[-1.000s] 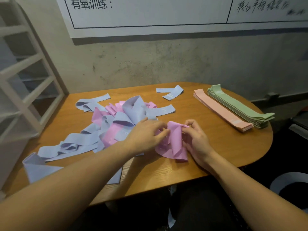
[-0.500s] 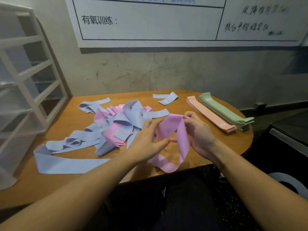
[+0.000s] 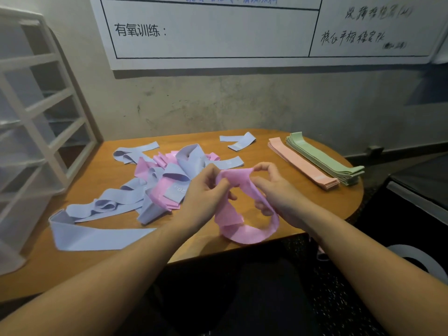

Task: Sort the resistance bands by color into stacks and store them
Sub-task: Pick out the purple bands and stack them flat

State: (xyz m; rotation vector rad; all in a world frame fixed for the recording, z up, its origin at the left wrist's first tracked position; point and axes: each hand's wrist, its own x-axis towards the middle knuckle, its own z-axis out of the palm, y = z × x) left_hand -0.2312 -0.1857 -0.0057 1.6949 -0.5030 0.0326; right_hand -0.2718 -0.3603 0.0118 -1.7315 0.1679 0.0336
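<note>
We hold one pink band [image 3: 244,212] over the desk's [image 3: 303,197] front edge. Left hand [image 3: 206,197] fingers pinch its upper end, right hand [image 3: 274,187] fingers grasp it alongside; the loop hangs below, its bottom at the edge. Loose pile of lilac and pink bands [image 3: 155,183] sits mid-desk, left of the hands. Peach stack [image 3: 303,163] and green stack [image 3: 324,158] lie touching near the right edge.
</note>
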